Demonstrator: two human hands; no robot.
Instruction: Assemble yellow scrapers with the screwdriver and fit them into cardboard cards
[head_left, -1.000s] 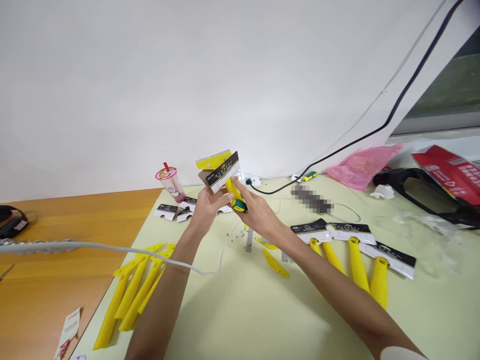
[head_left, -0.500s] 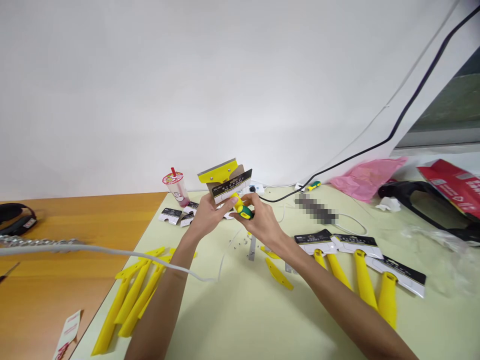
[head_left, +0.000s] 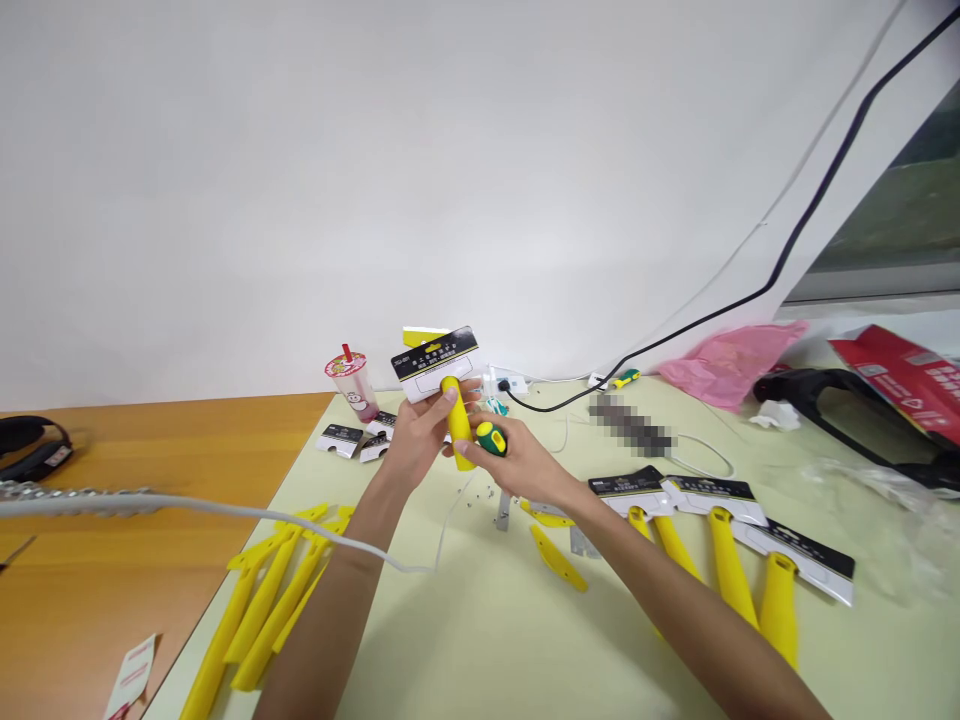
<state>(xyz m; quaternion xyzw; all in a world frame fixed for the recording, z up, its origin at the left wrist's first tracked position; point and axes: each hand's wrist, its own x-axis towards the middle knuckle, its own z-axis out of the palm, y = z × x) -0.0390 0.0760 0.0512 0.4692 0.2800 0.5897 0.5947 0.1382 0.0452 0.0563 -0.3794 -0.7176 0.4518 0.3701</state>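
My left hand [head_left: 417, 436] is closed around a yellow scraper [head_left: 459, 425], whose handle points down towards me. A black-and-white header card [head_left: 438, 364] sits across the scraper and covers much of its head. In my right hand [head_left: 526, 456] is a green-and-yellow screwdriver [head_left: 492, 439]; its shaft is hidden. The fingers of that hand also touch the scraper's handle. Below lie small screws [head_left: 480, 494], a metal blade [head_left: 503, 512] and a curved yellow plastic piece [head_left: 559, 560].
Yellow scraper bodies [head_left: 262, 600] lie at left, carded scrapers [head_left: 721, 550] at right. A drink cup [head_left: 352, 385] stands near the wall by loose cards [head_left: 340, 440]. A white cable [head_left: 300, 518] crosses in front of my left forearm. Another screwdriver [head_left: 626, 378] lies at the back.
The scraper has been turned in my left hand: its handle now hangs down and the card faces me, with the yellow head mostly behind it. The screwdriver stays in my right hand.
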